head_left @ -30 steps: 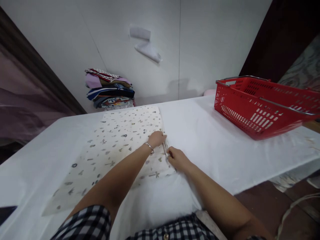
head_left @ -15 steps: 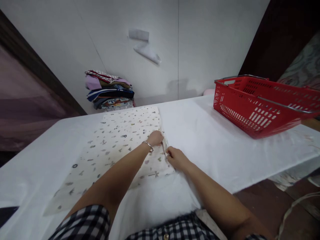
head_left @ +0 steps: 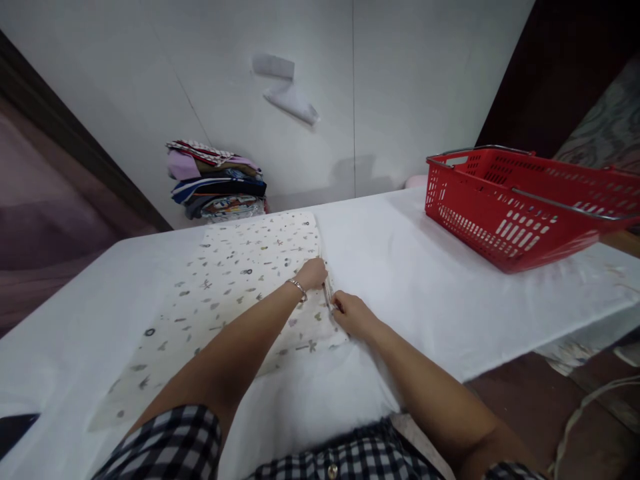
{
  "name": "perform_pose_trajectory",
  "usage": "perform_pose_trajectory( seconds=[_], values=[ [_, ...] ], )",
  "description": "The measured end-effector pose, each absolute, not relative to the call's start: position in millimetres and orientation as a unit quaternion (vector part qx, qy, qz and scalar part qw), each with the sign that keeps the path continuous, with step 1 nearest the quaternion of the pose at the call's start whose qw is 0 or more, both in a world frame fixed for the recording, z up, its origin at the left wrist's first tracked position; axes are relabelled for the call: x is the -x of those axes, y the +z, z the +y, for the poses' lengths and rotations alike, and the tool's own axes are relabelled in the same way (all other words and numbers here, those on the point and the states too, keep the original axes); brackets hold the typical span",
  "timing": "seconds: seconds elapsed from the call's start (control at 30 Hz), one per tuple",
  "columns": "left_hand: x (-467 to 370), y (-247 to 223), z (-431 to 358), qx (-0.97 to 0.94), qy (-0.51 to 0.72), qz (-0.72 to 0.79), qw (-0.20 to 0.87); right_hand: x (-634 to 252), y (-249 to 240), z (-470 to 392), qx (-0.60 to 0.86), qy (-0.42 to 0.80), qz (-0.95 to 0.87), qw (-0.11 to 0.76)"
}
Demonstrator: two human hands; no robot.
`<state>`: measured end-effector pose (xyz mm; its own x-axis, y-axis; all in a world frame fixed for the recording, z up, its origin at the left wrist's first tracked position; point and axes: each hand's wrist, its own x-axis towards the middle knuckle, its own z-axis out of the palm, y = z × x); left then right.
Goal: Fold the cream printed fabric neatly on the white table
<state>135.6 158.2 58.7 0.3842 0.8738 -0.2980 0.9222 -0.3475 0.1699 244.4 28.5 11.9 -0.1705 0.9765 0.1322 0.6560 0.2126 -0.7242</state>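
A cream cloth [head_left: 235, 267] with small printed motifs lies spread over the white table. Along its right edge runs a narrow gathered or folded strip. My left hand [head_left: 312, 273], with a bracelet at the wrist, is closed on that edge about midway along. Slightly nearer to me, my right hand [head_left: 353, 313] pinches the same edge between thumb and fingers. The fingertips of both hands are partly hidden, and the cloth around them stays flat on the table.
A red plastic basket [head_left: 500, 213] with metal handles stands at the table's right. Against the wall, beyond the far edge, rises a stack of folded clothes [head_left: 217, 180]. The white tabletop [head_left: 400, 267] extends to both sides. A dark object [head_left: 15, 430] lies at the lower left.
The view has shifted very slightly. Both hands keep nearly the same hold on the cloth's right edge, and the cloth has hardly moved.
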Motion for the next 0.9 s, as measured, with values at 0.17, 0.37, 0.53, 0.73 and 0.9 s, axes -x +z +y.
perform_pose_trajectory(
  seconds=[0.17, 0.37, 0.53, 0.73, 0.9],
  values=[
    [-132.3, 58.7, 157.4, -0.826, -0.066, 0.534, 0.169, -244.9, 12.5, 28.1, 0.568, 0.269, -0.717, 0.303],
    [-135.0, 59.0, 161.4, -0.85, -0.088, 0.5, 0.138, -245.7, 11.6, 28.5, 0.567, 0.273, -0.715, 0.304],
    [-139.0, 60.7, 163.5, -0.861, -0.114, 0.484, 0.106, -245.6, 11.4, 29.2, 0.563, 0.271, -0.719, 0.305],
    [-138.0, 62.8, 165.8, -0.87, -0.139, 0.464, 0.093, -246.1, 12.3, 28.7, 0.565, 0.269, -0.72, 0.301],
    [-138.0, 61.8, 170.2, -0.877, -0.156, 0.446, 0.081, -246.5, 11.8, 28.5, 0.561, 0.267, -0.721, 0.307]
  ],
)
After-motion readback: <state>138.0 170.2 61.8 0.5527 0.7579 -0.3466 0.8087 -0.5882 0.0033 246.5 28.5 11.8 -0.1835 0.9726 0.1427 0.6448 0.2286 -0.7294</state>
